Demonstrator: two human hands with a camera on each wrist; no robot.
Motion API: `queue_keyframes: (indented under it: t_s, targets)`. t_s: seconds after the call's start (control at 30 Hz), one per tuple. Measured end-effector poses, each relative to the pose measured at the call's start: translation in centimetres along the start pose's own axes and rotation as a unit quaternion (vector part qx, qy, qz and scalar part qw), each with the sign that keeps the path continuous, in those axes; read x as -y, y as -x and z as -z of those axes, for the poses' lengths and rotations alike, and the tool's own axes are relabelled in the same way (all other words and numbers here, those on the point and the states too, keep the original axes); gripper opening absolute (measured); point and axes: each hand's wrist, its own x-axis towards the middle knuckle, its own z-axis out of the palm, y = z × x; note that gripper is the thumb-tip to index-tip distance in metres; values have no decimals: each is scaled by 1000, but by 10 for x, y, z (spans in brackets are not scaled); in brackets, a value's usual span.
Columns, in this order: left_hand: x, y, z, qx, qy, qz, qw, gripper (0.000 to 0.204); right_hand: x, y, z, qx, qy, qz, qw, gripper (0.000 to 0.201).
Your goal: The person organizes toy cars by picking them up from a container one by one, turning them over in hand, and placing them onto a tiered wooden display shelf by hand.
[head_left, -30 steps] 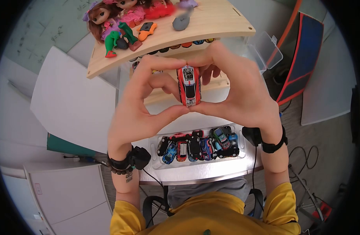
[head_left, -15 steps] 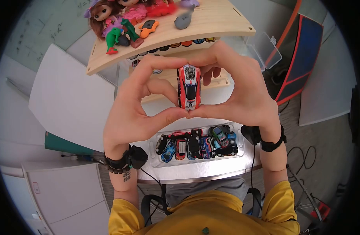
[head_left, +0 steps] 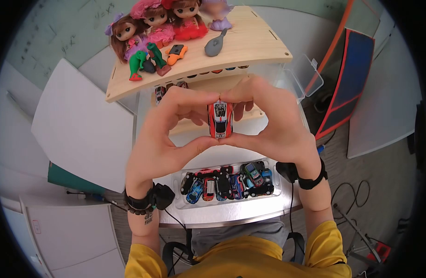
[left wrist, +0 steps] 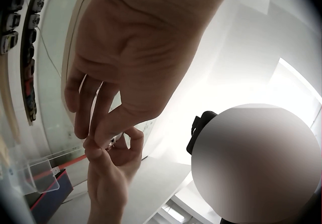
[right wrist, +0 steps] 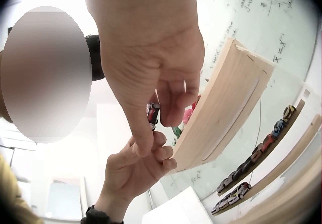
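Currently, I see the left hand (head_left: 153, 134) and right hand (head_left: 287, 123) pinching a small red-and-white toy car (head_left: 220, 124) between index fingers and thumbs, raised above the shiny silver table (head_left: 231, 215). In the head view, open room separates the thumbs from the rectangular clear plastic tray (head_left: 176, 190); beyond the hands runs the front edge of the pale wooden shelf (head_left: 254, 37).

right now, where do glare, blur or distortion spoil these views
Head: fisheye bends the wooden shelf, the metal tabletop shines, the rightmost doll has a blurred face; left wrist: bright background leaves the left hand dim, a round blurred patch sits lower right; right wrist: upper left blown out, another blurred patch.
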Motion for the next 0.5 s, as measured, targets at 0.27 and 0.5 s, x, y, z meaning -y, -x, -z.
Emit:
queue_keyframes:
  t_s: [0.27, 0.5]
  targets:
    - [3, 0, 0, -5, -28, -28, 999, 60, -4, 1, -2, -1, 18, 19, 1000, 61]
    - [3, 1, -2, -11, -37, -25, 999, 58, -1, 0, -2, -4, -1, 11, 1000, 50]
